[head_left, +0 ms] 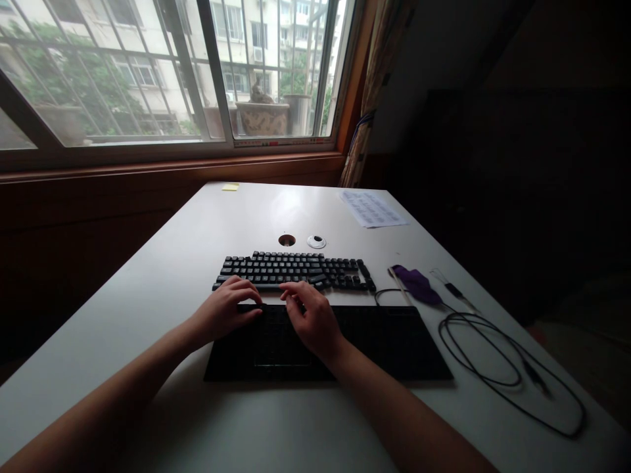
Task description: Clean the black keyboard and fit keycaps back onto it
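Daylight is coming through a window (148,72) onto a white desk (148,282). Before 2 rows-facing hands, keycaps (296,264) are lying just behind a black board (384,341). Over it, the left hand (231,305) is curving, thumb and index nearly meeting; the right hand (313,318) is keeping its fingers half bent. Whether either is holding something, I cannot tell.

From above and behind the left hand (231,305) and right hand (315,318), the single head-worn camera faces forward and down, close enough that both forearms (394,401) cross its lower edge, looking past them over the white desk (148,315) to the sliding window (215,66).
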